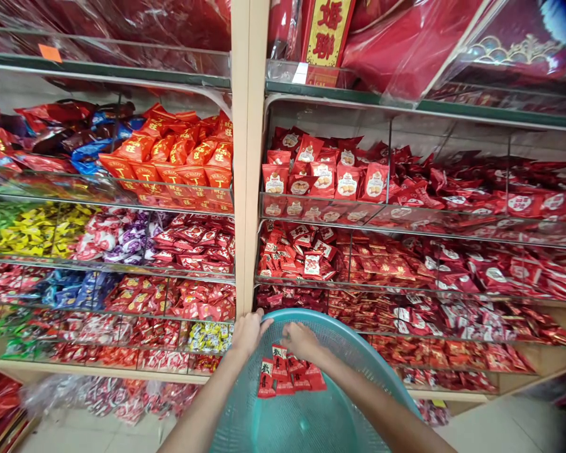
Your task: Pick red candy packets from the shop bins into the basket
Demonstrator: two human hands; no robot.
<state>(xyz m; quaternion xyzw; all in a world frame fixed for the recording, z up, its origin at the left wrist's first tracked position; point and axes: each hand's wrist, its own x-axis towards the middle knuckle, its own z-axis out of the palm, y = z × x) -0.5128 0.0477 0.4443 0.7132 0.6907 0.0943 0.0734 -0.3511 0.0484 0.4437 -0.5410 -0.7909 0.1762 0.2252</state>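
Note:
A large teal plastic mesh basket [353, 343] is in front of me, tilted so that I look down into it. My left hand [249, 333] is closed on its far left rim, thumb reaching over the edge. Inside the basket, several red candy packets [290, 375] with black characters on pale labels lie in a small cluster. My right hand [302, 341] is over the inside of the basket, just above these packets, with its fingers curled. What its fingers hold, if anything, is hidden.
Glass-fronted shelves full of wrapped candies stand ahead, split by a wooden post [248, 157]. Similar red packets [276, 251] with black characters fill a compartment beyond the basket. Orange-red packets [170, 151] are at upper left. Bagged candies [117, 396] lie below the left shelves.

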